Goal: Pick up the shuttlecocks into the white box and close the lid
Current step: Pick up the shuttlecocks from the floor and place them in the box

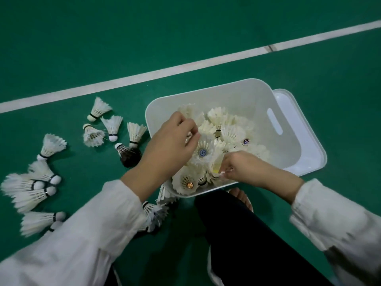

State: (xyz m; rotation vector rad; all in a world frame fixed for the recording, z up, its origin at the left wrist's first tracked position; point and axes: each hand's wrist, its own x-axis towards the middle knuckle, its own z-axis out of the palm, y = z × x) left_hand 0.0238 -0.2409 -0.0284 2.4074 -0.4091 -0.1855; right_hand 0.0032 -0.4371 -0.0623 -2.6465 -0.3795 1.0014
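Green court floor. Box right of centre, heaped with shuttlecocks; lid under its far side; strays lie toward the floor's left edge. Hands apart in the box: right hand pinches a shuttlecock; left hand curled, grasp indeterminate. Risk: overfilled heap crushes feathers, blocks lid.

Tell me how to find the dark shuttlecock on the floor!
Start at the white box on the green court floor. Just off its left wall lies a cluster of loose shuttlecocks. The dark shuttlecock lies at the cluster's near edge. Its skirt is brownish-black, while all its neighbours have white feathers.
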